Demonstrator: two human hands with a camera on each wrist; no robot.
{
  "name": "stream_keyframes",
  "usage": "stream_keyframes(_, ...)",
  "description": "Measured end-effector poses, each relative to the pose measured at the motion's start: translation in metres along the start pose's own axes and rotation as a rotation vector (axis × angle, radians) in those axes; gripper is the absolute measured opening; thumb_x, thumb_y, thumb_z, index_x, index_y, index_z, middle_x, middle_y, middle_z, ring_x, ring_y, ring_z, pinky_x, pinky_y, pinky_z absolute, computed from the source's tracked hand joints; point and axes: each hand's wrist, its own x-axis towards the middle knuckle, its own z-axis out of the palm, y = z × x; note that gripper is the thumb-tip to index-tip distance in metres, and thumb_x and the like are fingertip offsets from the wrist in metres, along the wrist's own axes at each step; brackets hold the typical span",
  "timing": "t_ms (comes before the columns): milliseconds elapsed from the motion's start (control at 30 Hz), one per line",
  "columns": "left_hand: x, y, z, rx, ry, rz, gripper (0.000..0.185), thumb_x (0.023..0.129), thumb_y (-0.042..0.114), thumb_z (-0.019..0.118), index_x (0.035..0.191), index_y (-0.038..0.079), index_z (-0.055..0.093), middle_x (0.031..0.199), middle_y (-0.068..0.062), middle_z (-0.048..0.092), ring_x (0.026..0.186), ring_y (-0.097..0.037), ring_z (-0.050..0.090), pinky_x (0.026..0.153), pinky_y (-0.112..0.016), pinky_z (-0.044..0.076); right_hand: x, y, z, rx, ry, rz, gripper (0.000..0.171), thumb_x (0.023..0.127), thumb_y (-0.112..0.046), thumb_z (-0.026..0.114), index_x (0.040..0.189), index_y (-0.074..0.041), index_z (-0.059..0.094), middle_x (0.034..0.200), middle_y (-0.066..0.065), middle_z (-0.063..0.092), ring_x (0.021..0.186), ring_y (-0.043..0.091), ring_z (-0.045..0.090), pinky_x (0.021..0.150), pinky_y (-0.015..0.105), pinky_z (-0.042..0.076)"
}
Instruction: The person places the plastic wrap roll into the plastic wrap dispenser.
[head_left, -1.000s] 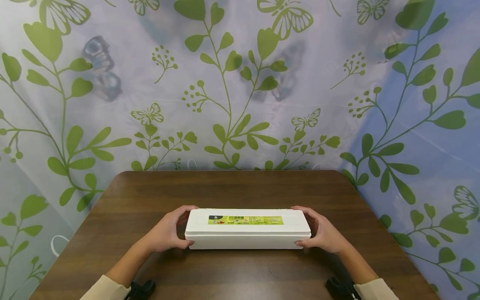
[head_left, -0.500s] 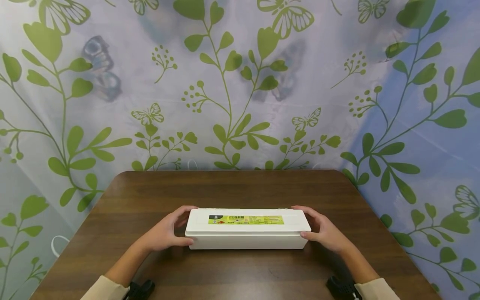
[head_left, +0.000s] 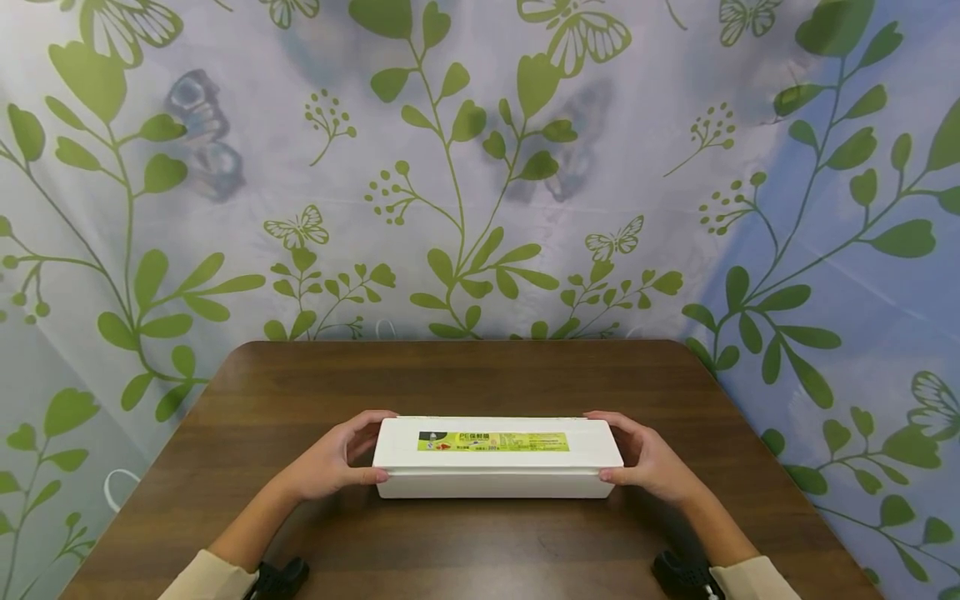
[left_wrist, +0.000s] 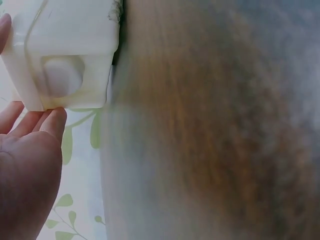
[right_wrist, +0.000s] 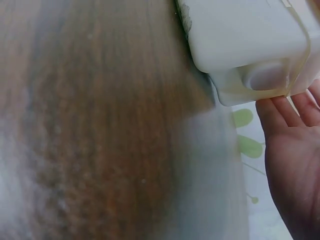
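Observation:
A long white plastic box (head_left: 495,462) with a yellow-green label (head_left: 492,441) lies lengthwise on the brown wooden table (head_left: 480,375), near its front. My left hand (head_left: 330,462) grips the box's left end, thumb on the front face and fingers round the back. My right hand (head_left: 652,467) grips the right end the same way. The left wrist view shows the box's end (left_wrist: 65,50) with a round dimple and my left hand's fingertips (left_wrist: 52,120) at its edge. The right wrist view shows the other end (right_wrist: 245,40) with my right hand's fingers (right_wrist: 272,107) against it.
A curtain (head_left: 480,167) printed with green leaves and butterflies hangs behind and beside the table. Black wrist mounts (head_left: 281,577) (head_left: 678,575) show at my cream sleeves. The table's far edge lies well behind the box.
Both thumbs have slid up a little from the box's lower front edge to just under its lid. The box has stayed in place.

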Motion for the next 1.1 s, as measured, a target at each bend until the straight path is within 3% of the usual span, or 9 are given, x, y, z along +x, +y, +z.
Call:
stream_keyframes(567, -0.0002, 0.0006, 0.0034, -0.013, 0.03, 0.002, 0.076, 0.083, 0.012, 0.086, 0.148, 0.013, 0.046, 0.151, -0.011, 0.047, 0.139, -0.002, 0.046, 0.112, -0.012, 0.037, 0.0024, 0.005, -0.0012, 0.013, 0.024, 0.039, 0.078, 0.082, 0.005, 0.077, 0.151, 0.004, 0.04, 0.139, 0.007, 0.058, 0.113, 0.016, 0.063, 0.086, 0.033, 0.06)
stream_keyframes(1100, -0.0014, -0.0006, 0.0041, -0.029, 0.014, -0.033, 0.077, 0.084, 0.012, 0.085, 0.148, 0.009, 0.044, 0.153, -0.017, 0.044, 0.146, -0.021, 0.042, 0.11, -0.014, 0.039, 0.0023, 0.0087, -0.002, 0.075, -0.01, 0.072, 0.074, 0.085, 0.003, 0.075, 0.151, 0.001, 0.04, 0.137, 0.007, 0.058, 0.113, 0.016, 0.063, 0.086, 0.035, 0.06)
